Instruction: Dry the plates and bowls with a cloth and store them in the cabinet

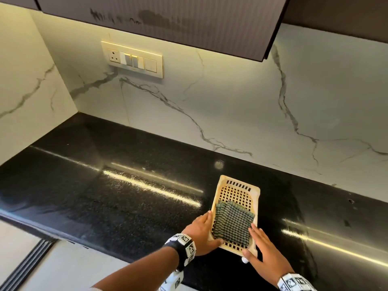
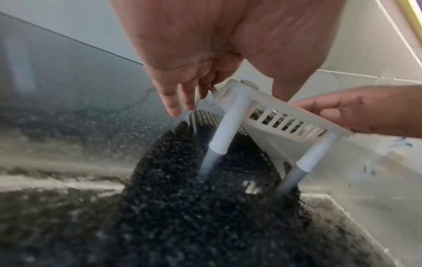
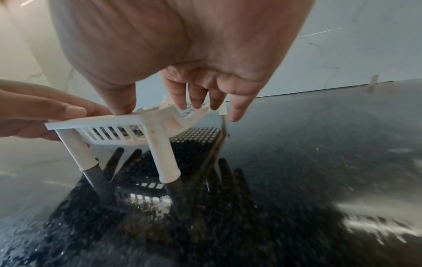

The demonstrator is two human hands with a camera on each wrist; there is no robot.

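A cream perforated drying rack (image 1: pixel 217 192) stands on its legs on the black counter (image 1: pixel 105 196). A folded green checked cloth (image 1: pixel 233 221) lies on the rack's near half. My left hand (image 1: pixel 206 227) holds the near left corner, thumb on the near rim and fingers down the left side. At the near right corner my right hand (image 1: pixel 255 242) holds on, thumb on the rim and fingers along the right edge. The wrist views show the rack (image 2: pixel 242 94) (image 3: pixel 102 122) from below, its legs touching the counter. No plates or bowls are in view.
A dark wall cabinet (image 1: pixel 189 22) hangs above the counter, its door closed. A switch panel (image 1: pixel 132 58) sits on the marble backsplash. The counter's front edge runs along the lower left, with floor beyond it.
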